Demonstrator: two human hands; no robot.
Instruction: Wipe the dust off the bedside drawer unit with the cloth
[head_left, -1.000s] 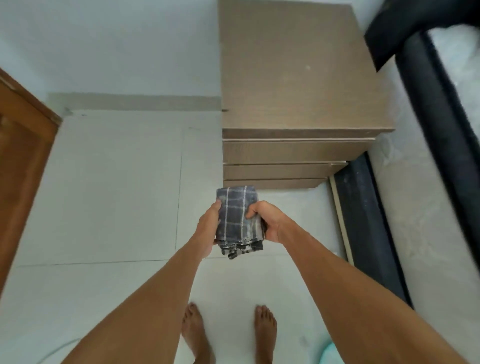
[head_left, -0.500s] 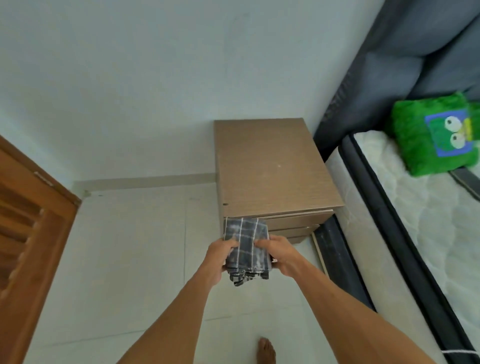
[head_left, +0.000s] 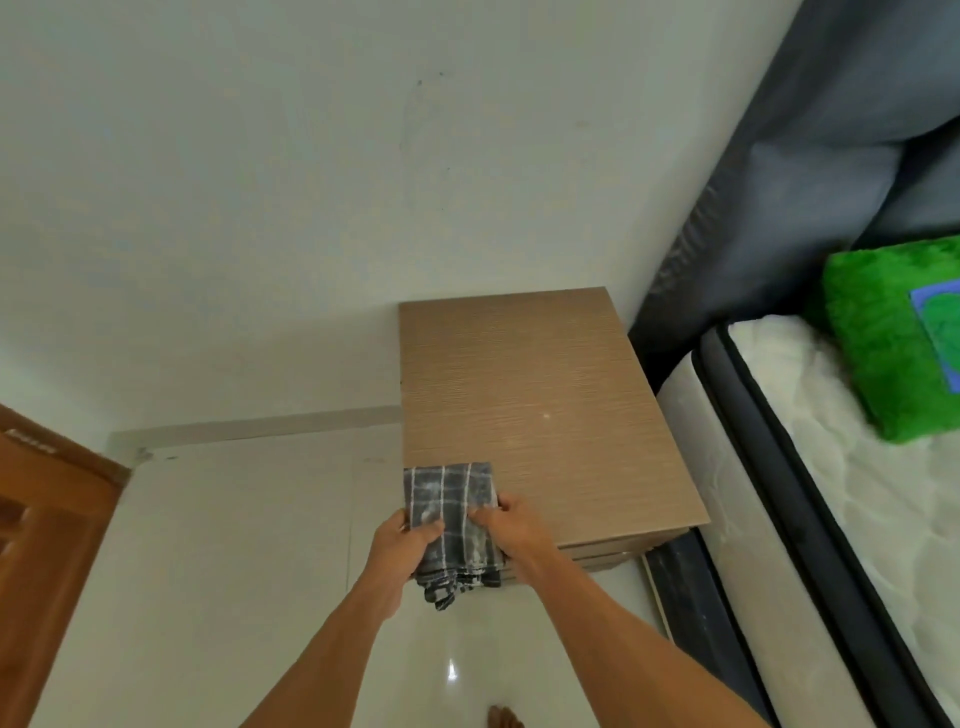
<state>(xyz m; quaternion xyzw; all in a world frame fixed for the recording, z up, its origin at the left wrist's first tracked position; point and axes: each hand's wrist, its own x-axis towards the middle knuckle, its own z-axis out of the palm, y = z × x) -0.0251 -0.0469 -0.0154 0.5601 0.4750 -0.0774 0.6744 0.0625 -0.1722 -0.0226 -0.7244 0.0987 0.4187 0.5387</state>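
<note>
A light-brown wood-grain bedside drawer unit (head_left: 540, 405) stands against the white wall, its flat top bare apart from a small pale speck. A folded dark grey cloth with white check lines (head_left: 451, 512) is over the unit's front left corner, its lower folds hanging down in front. My left hand (head_left: 402, 543) grips the cloth's left edge and my right hand (head_left: 511, 530) grips its right edge. The drawer fronts are mostly hidden behind my hands and the cloth.
A bed with a white mattress (head_left: 841, 483) and dark frame stands right beside the unit, with a green plush cushion (head_left: 893, 338) on it. A wooden door (head_left: 47, 545) is at the left. The floor is pale tile (head_left: 234, 545).
Both hands have carried the cloth up and forward, from in front of the drawers to the unit's front left corner. The view has tilted up, showing more wall and bed.
</note>
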